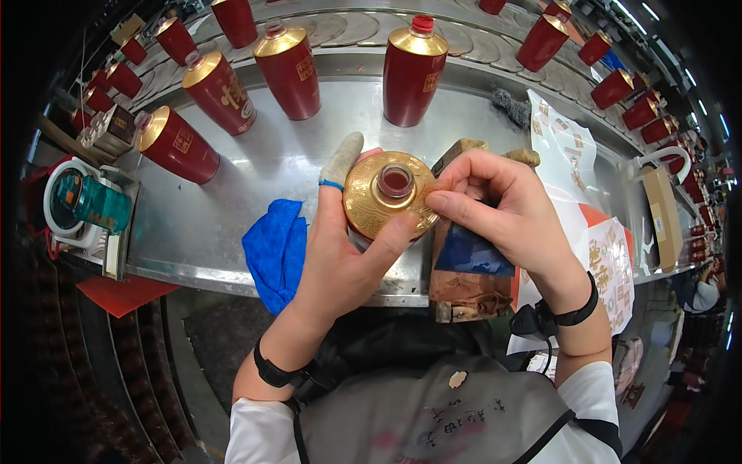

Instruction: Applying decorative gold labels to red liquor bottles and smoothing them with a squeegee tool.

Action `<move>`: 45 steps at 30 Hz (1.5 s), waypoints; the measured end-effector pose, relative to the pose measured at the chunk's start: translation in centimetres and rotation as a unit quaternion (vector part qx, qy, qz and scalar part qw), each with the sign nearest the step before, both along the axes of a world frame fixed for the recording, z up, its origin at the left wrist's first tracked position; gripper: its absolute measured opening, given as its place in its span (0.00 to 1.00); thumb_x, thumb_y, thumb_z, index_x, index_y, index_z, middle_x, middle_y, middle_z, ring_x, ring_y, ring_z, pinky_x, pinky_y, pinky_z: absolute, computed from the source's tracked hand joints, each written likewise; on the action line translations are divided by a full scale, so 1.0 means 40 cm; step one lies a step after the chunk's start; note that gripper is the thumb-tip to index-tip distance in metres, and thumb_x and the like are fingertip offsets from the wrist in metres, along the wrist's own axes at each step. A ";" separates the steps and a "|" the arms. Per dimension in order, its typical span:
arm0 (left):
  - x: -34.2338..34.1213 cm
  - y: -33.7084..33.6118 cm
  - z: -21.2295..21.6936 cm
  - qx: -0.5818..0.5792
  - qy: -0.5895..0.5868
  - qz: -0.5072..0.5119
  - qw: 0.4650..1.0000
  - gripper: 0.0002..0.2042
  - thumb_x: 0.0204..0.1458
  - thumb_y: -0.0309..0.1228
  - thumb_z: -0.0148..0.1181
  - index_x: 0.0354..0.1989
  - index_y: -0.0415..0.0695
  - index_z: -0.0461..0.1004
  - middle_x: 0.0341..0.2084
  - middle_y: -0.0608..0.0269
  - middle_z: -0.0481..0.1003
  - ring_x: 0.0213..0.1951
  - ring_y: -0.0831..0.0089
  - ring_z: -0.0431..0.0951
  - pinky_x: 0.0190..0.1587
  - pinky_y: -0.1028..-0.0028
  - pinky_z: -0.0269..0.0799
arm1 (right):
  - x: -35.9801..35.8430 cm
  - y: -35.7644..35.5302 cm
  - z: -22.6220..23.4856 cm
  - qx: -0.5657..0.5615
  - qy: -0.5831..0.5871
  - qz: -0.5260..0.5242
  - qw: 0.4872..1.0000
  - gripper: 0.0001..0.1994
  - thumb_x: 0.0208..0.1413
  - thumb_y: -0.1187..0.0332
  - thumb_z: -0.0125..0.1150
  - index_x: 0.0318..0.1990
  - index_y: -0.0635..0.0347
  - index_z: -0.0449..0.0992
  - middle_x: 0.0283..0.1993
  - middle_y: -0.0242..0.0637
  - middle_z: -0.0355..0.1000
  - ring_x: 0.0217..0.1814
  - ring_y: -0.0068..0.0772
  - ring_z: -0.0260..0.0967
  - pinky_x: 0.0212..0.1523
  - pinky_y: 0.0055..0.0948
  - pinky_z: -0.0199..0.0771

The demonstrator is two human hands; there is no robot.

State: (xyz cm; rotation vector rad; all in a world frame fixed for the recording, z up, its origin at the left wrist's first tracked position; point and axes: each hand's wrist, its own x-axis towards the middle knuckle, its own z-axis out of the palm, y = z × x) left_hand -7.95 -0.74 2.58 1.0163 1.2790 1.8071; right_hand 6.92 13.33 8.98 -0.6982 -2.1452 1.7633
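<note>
The person's left hand (340, 255) wraps around a red bottle with a gold shoulder (390, 204), its fingers spread only as wide as the bottle and closed on it, with the thumb along the near edge of the gold. 1 of its fingers wears a grey cover (345, 158) with a blue band (331, 185). The bottle is held over the front part of the metal tabletop (348, 147), its open neck turned up toward the camera. The right hand (506, 213) has its thumb and forefinger nearly meeting at the right edge of the gold shoulder; whether anything thin is pinched between them, I cannot tell. A crumpled blue cloth (277, 251) lies just left of the left forearm, hanging over the near edge. Beyond the hands stand 4 more red bottles, the rightmost with a red cap (422, 25). Below the right hand is a brown block (464, 288) bearing a dark blue sheet (479, 254), and white printed paper (558, 151) lies farther right.
</note>
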 end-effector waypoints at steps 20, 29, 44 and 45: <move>-0.044 -0.011 -0.011 -0.052 0.233 0.019 0.971 0.57 0.37 0.28 0.82 0.75 0.38 0.47 0.64 0.50 0.66 0.64 0.58 0.70 0.67 0.63 0.64 | 0.018 -0.012 0.044 0.058 -0.006 0.035 0.998 0.06 0.60 0.73 0.68 0.40 0.62 0.76 0.32 0.20 0.71 0.31 0.07 0.61 0.32 0.13 0.60; -0.009 -0.037 -0.001 -0.049 0.495 0.213 0.841 0.57 0.32 0.51 0.85 0.69 0.34 0.58 0.65 0.44 0.57 0.67 0.49 0.59 0.68 0.58 0.59 | 0.018 -0.010 0.056 -0.194 0.031 0.078 0.977 0.09 0.66 0.73 0.61 0.51 0.62 0.73 0.38 0.27 0.77 0.39 0.10 0.70 0.37 0.15 0.67; 0.052 -0.043 -0.005 0.003 0.535 0.263 0.803 0.31 0.45 0.26 0.73 0.60 0.34 0.70 0.43 0.61 0.69 0.49 0.60 0.69 0.56 0.59 0.69 | 0.784 0.939 -0.280 0.059 -0.465 -0.395 0.790 0.14 0.64 0.60 0.58 0.35 0.60 0.84 0.29 0.35 0.82 0.16 0.21 0.69 0.14 0.23 0.63; 0.056 -0.042 0.002 -0.007 0.512 0.259 0.819 0.27 0.47 0.24 0.70 0.58 0.34 0.71 0.42 0.61 0.70 0.48 0.61 0.70 0.55 0.60 0.70 | 0.834 0.980 -0.319 0.042 -0.447 -0.401 0.799 0.13 0.63 0.60 0.59 0.34 0.59 0.84 0.28 0.35 0.82 0.16 0.23 0.69 0.14 0.24 0.63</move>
